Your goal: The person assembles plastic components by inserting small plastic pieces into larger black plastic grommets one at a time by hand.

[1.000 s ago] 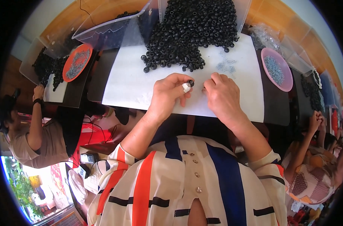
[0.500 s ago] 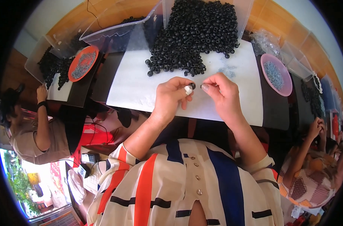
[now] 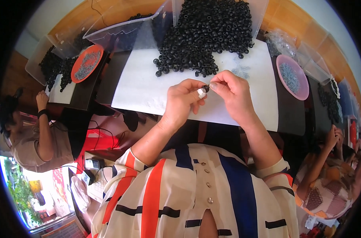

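My left hand [image 3: 179,101] is closed around a small black round part [image 3: 206,88] with a hole in it, held between thumb and fingers. A white wrap covers one of its fingertips. Pinched together, the thumb and forefinger of my right hand [image 3: 235,95] meet the edge of that part; whatever they hold is too small to make out. Both hands are above a white sheet [image 3: 142,89] on a dark table. Just beyond them spreads a heap of similar black round parts [image 3: 206,37], spilling from a clear bin.
Tiny grey pieces [image 3: 240,71] lie on the sheet, and more fill a pink bowl [image 3: 304,92] at right. An orange plate [image 3: 74,76] of grey pieces stands at left. A clear bin [image 3: 121,37] is at the back. People work at left [image 3: 41,139] and right [image 3: 327,178].
My right hand has moved left and slightly up, bringing its pinched fingertips against the black part. My left hand has shifted slightly right with the part still in it.
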Demonstrator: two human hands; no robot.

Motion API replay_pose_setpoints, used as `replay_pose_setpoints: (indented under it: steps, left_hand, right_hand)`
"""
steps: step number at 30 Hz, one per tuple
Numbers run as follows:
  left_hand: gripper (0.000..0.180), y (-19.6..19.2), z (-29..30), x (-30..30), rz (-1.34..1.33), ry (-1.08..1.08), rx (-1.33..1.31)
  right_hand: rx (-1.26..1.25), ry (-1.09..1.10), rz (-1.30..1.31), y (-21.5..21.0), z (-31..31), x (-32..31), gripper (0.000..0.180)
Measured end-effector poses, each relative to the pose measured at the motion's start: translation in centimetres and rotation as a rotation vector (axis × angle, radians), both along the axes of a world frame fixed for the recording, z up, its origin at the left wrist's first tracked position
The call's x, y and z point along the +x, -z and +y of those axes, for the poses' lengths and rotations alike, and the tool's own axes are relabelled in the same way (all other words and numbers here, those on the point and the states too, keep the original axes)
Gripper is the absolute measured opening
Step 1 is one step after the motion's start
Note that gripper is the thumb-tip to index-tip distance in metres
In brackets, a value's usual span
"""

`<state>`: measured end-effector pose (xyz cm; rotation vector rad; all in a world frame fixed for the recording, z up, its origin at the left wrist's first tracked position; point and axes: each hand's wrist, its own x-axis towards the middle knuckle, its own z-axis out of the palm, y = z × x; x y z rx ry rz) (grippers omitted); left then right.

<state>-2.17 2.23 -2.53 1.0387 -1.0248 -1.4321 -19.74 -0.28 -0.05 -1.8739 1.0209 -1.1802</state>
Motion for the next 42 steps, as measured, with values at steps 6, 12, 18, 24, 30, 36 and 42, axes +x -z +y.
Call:
replay_pose_setpoints:
  steps: [6,12,18,24,30,36,42]
  left_hand:
    - [0.017,0.0,0.0,-0.1,-0.004,0.016,0.012]
    - [0.016,-0.1,0.2,-0.2,-0.045,0.024,-0.01]
    - [0.014,0.5,0.2,-0.1,-0.079,0.014,-0.036]
    - [0.014,0.0,0.3,-0.3,-0.073,0.0,-0.028]
    - [0.014,0.2,0.3,-0.1,-0.128,0.014,-0.042]
    - [0.011,0.3,0.6,-0.3,-0.078,-0.019,-0.049]
    - [0.016,0.5,0.5,0.1,-0.031,0.002,-0.062]
  right_hand:
    - [-0.021,0.005,0.094,-0.1,-0.1,0.0,0.006]
    - [-0.069,-0.018,0.086,0.6,-0.2,0.3,0.008]
    - [-0.645,0.154,0.496,0.9,0.5,0.7,0.012]
    - [-0.64,0.076,0.401,0.4,0.3,-0.2,0.014]
    - [-0.741,0.09,0.469,0.2,0.4,0.0,0.015]
    - [-0.642,0.057,0.419,1.1,0.3,0.2,0.019]
    - [-0.855,0.198,0.521,1.4,1.4,1.5,0.017]
